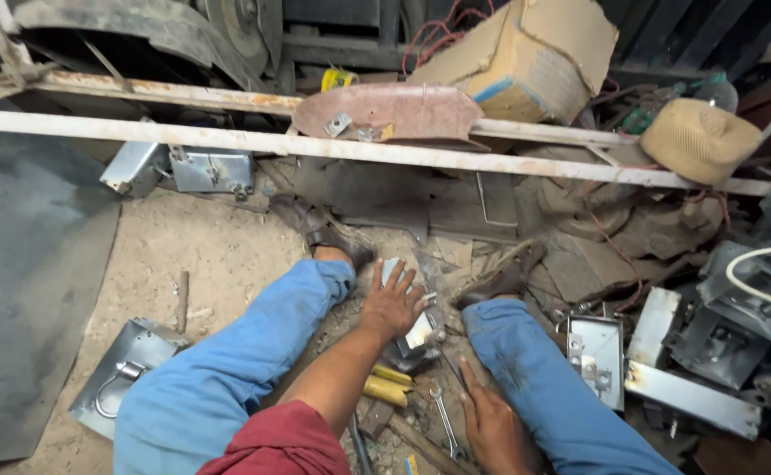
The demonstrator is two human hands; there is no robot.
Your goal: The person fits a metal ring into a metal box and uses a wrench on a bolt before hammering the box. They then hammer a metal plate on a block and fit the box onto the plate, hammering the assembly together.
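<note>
Head view shows us steadying the small metal box (416,330) on the floor (218,255) between our knees, left hand (392,303) spread flat on it, right hand (491,427) open at five o'clock beside the wrench (445,422), our likely next pickup.

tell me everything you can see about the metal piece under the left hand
The metal piece is a small grey sheet-metal part, shiny on one face, lying on the dirt floor between the person's legs. The left hand rests flat on top with fingers spread, covering most of it. A spanner lies just below it. Its full shape is hidden.
</note>
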